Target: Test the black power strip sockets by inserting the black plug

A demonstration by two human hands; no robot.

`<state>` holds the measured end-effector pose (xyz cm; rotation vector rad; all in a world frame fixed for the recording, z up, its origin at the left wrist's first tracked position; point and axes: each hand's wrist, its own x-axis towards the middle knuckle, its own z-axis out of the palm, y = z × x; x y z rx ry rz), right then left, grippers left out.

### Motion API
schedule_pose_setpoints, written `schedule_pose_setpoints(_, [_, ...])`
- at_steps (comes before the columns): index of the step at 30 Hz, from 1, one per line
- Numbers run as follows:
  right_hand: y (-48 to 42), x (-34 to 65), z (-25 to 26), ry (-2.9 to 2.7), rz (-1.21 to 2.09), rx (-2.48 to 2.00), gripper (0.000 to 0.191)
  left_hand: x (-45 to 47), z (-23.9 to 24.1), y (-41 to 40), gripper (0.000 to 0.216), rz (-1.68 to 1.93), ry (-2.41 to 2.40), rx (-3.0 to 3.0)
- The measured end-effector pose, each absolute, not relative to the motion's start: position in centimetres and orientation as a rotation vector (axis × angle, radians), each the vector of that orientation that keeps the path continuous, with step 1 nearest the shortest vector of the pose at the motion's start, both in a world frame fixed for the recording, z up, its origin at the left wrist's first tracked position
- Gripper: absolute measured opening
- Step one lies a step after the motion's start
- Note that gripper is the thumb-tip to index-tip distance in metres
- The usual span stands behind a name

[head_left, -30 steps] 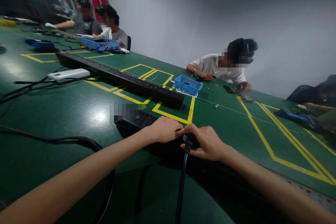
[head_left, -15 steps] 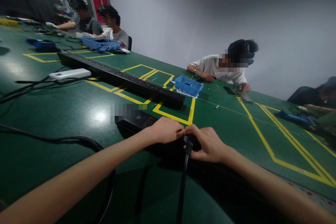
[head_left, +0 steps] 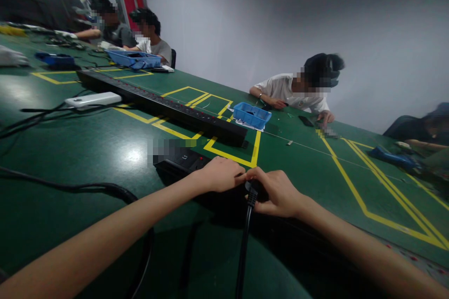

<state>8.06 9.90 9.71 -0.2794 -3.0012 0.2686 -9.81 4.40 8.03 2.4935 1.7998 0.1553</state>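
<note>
A long black power strip [head_left: 175, 156] with red lights lies across the table in front of me, its middle hidden by my hands and arms. My left hand [head_left: 224, 174] is curled closed over the strip, its fingertips next to the plug. My right hand [head_left: 278, 192] is closed round a black plug [head_left: 251, 189], thumb below and index finger on top. From the plug a black cord [head_left: 244, 247] runs down towards me. Whether the plug's pins sit in a socket is hidden.
A second power strip [head_left: 168, 107] lies beyond, beside a white power adapter-like bar [head_left: 94, 100]. Blue trays [head_left: 251, 116] stand farther back. Thick black cables [head_left: 115, 190] cross the left side. Co-workers sit round the green table, one person [head_left: 298, 88] opposite.
Both my hands keep their hold and place. A white, glove-like shape has come into view at the far left edge.
</note>
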Motion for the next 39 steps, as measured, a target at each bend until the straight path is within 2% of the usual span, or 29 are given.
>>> schedule_pose_setpoints(39, [9.8,8.23,9.78,-2.982,0.295,-0.258,0.038,-9.92,7.88,4.54,0.054,0.169,1.797,2.475])
